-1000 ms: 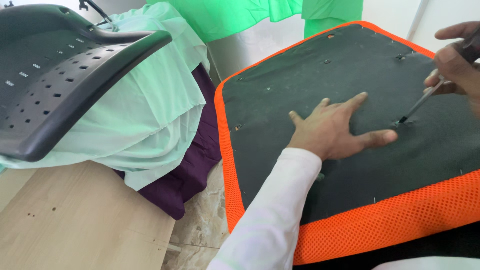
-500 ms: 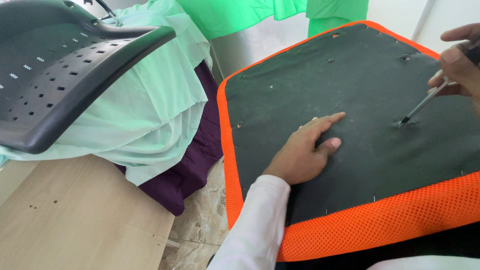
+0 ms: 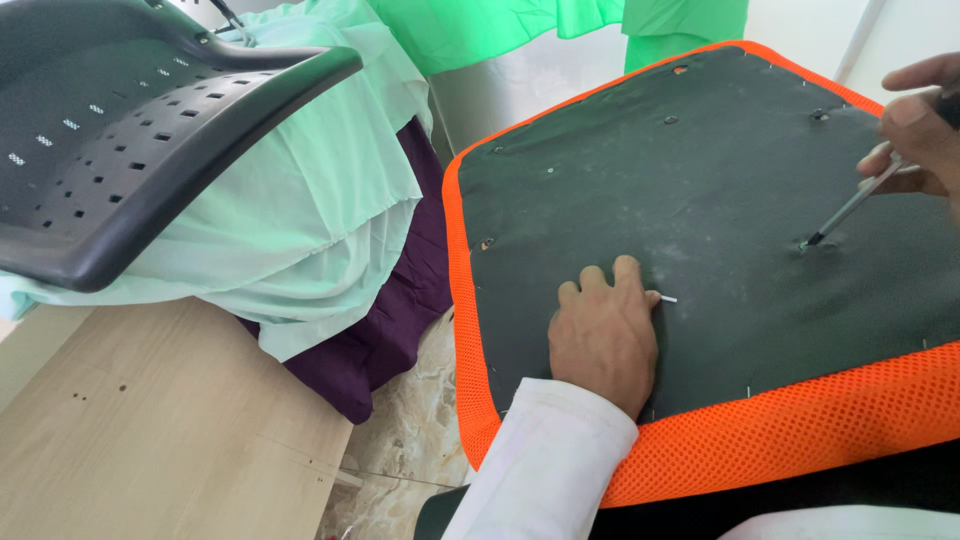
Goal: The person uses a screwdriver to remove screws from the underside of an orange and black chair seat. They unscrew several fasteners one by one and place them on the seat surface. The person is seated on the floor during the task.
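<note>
An upturned seat cushion (image 3: 700,170) with a dark fabric underside and an orange mesh rim (image 3: 800,440) lies in front of me. My left hand (image 3: 603,335), in a white sleeve, rests curled on the dark fabric near the front edge. A small pale screw (image 3: 666,298) sticks out from between its thumb and fingers. At the right edge of view my right hand (image 3: 925,130) grips a slim screwdriver (image 3: 845,210), whose tip sits in a hole (image 3: 806,243) in the fabric. Other small holes dot the underside.
A black perforated plastic chair shell (image 3: 120,150) lies at the upper left on mint-green cloth (image 3: 320,200) over purple cloth (image 3: 390,310). A pale wooden board (image 3: 150,430) is at the lower left, marble floor (image 3: 410,440) beside it. Bright green cloth (image 3: 480,30) hangs at the back.
My left hand has drawn back from beside the screwdriver tip toward the front edge and curled from flat to closed around a small screw. The right hand and screwdriver have stayed in place.
</note>
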